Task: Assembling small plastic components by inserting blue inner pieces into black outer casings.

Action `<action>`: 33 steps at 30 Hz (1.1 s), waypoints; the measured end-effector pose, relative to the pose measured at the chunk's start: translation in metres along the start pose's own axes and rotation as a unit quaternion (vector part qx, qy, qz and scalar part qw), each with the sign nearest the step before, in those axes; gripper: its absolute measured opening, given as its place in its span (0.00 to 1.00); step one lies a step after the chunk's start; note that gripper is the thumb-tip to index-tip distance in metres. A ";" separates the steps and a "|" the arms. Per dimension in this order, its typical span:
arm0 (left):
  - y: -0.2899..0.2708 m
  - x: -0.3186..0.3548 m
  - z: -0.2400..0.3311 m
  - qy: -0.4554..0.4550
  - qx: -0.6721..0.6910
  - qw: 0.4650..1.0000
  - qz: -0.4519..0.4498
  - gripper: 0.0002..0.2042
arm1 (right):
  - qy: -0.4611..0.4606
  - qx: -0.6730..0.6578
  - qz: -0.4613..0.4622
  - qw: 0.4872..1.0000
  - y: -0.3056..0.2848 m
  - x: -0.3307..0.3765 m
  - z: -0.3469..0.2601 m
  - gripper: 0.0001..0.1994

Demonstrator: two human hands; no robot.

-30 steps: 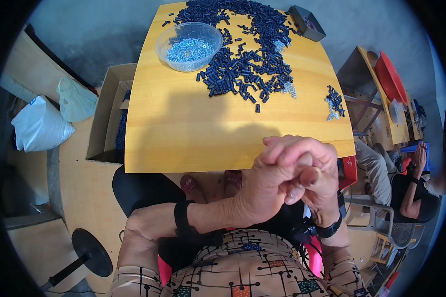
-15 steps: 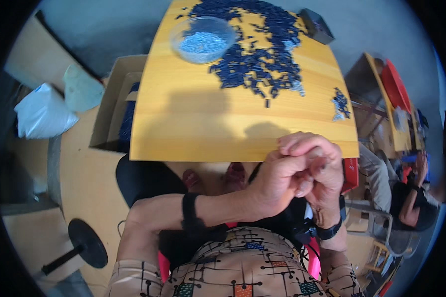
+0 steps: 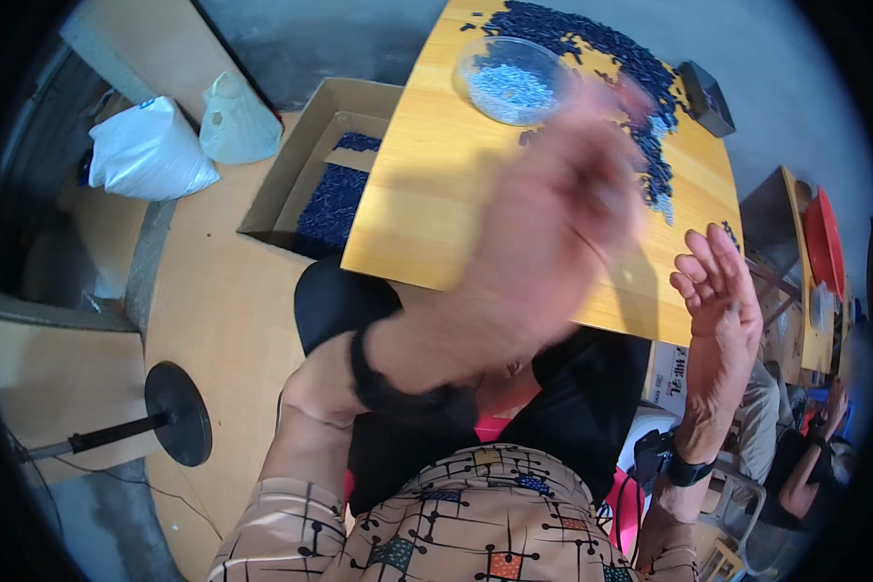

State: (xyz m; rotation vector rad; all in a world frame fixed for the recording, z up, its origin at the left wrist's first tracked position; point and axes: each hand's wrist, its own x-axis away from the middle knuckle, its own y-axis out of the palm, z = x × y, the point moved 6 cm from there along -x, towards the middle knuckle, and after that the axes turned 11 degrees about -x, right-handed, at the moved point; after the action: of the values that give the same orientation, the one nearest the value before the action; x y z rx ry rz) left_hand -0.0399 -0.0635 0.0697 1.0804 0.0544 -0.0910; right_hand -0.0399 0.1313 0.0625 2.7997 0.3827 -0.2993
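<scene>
My left hand (image 3: 567, 209) is smeared by motion above the wooden table (image 3: 412, 209), so I cannot see whether its fingers hold anything. It covers part of the heap of small dark-blue oblong pieces (image 3: 592, 27). Just beyond it stands a clear round bowl (image 3: 514, 82) with many thin silvery pieces inside. My right hand (image 3: 720, 286) is raised by the table's near right corner, palm turned up, fingers loosely apart and nothing visible in them. A few silvery pieces (image 3: 662, 208) lie at the heap's right edge.
A cardboard box (image 3: 262, 209) of dark-blue pieces stands left of the table. Beyond it are a white sack (image 3: 145, 150) and a pale green bag (image 3: 235, 121). A small black box (image 3: 706, 99) sits at the table's right edge. Another person (image 3: 805, 475) is at far right.
My hands were together at the table's near edge and are now apart. The left has swung forward over the table; the right has moved outward and opened. The view has shifted left.
</scene>
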 end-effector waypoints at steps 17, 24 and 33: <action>-0.351 0.024 0.202 0.175 0.417 0.847 0.279 0.09 | 0.090 0.240 0.083 0.963 -0.103 -0.027 0.041 0.16; -0.203 0.011 0.162 0.096 0.316 0.934 0.133 0.10 | 0.044 0.370 0.071 0.925 -0.103 -0.057 0.058 0.13; -0.027 -0.005 0.000 -0.122 0.071 0.990 -0.010 0.09 | -0.052 0.470 0.027 0.881 -0.085 -0.079 0.075 0.08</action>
State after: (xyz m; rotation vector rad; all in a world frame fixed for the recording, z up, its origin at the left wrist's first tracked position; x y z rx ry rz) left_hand -0.0475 -0.0765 0.0463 1.2030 -0.1647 -0.2469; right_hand -0.1511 0.1673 -0.0110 3.6971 0.1369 -0.7999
